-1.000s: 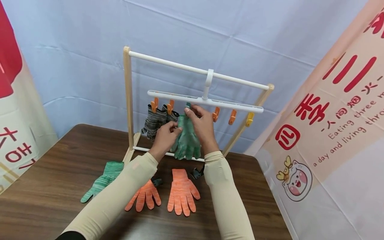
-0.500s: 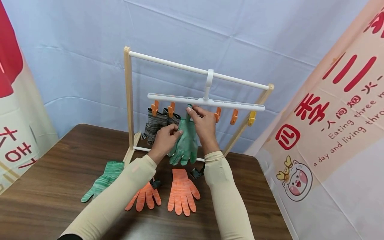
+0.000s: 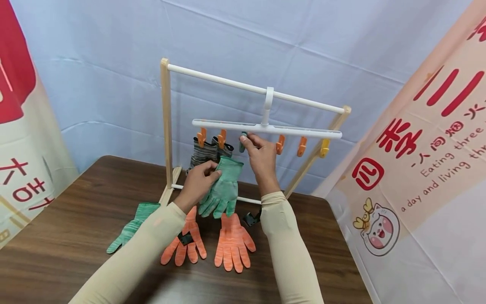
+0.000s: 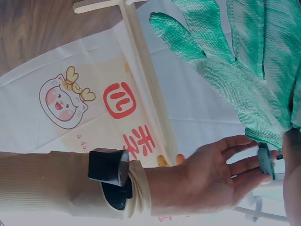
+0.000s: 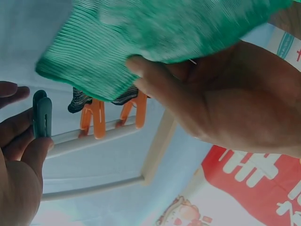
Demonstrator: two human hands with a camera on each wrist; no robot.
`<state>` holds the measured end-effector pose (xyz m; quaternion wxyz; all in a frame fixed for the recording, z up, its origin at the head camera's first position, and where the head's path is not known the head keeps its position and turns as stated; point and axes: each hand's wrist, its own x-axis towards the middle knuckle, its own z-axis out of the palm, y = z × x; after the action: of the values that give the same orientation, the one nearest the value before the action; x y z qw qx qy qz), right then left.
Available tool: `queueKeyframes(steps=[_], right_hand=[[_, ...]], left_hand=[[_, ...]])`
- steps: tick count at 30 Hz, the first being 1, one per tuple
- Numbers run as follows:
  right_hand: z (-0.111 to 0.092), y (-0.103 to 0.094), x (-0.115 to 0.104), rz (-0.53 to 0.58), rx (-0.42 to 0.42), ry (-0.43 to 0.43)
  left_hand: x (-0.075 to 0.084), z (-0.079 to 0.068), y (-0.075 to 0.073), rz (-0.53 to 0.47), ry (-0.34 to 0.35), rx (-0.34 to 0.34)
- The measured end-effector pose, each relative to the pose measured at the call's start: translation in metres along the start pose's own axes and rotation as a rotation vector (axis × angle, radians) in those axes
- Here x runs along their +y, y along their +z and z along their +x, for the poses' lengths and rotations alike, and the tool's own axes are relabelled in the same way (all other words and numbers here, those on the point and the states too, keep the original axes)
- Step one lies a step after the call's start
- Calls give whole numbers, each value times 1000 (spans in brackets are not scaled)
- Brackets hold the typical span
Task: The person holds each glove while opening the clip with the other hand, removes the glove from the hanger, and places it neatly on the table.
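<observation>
My left hand (image 3: 198, 184) pinches a green glove (image 3: 225, 185) near its cuff, and the glove hangs fingers down below the hanger. In the right wrist view the glove's ribbed cuff (image 5: 84, 61) is apart from any clip. With thumb and fingers my right hand (image 3: 261, 158) pinches a dark green clothespin (image 3: 242, 142) under the white hanger bar (image 3: 243, 126). The same clothespin (image 5: 42, 115) has no cloth in it in the right wrist view. Left of it, two orange clothespins (image 5: 96, 117) hold dark grey striped gloves (image 3: 203, 154).
A wooden stand (image 3: 166, 126) with a white top rail (image 3: 216, 79) carries the hanger. More orange clothespins (image 3: 302, 146) and a yellow one (image 3: 324, 148) hang at right. On the table (image 3: 76, 211) lie two orange gloves (image 3: 234, 245) and another green glove (image 3: 133, 228).
The green glove has come down and away from the dark green clothespin, with my left hand moving lower and left. My right hand stays at the clothespin. The hanger has tilted slightly.
</observation>
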<state>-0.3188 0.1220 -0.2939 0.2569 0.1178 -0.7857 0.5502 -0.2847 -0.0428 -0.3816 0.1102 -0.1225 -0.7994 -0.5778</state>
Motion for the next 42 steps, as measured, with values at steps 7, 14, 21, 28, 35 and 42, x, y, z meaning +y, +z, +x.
queueKeyframes(steps=[7,14,21,28,35,42], right_hand=[[0,0,-1,4,6,4],[0,0,-1,-1,7,17],[-2,-1,0,19,0,37],[-2,-1,1,13,-11,44],[-3,-1,0,18,-20,41],[-4,-1,0,11,-30,48]], left_hand=[[-12,-3,-19,11,-22,20],[-26,-8,-43,20,-68,51],[-44,-14,-70,56,-139,63],[-67,-20,-97,86,-200,91],[-83,-29,-121,63,-254,98],[-95,-37,-140,151,-254,109]])
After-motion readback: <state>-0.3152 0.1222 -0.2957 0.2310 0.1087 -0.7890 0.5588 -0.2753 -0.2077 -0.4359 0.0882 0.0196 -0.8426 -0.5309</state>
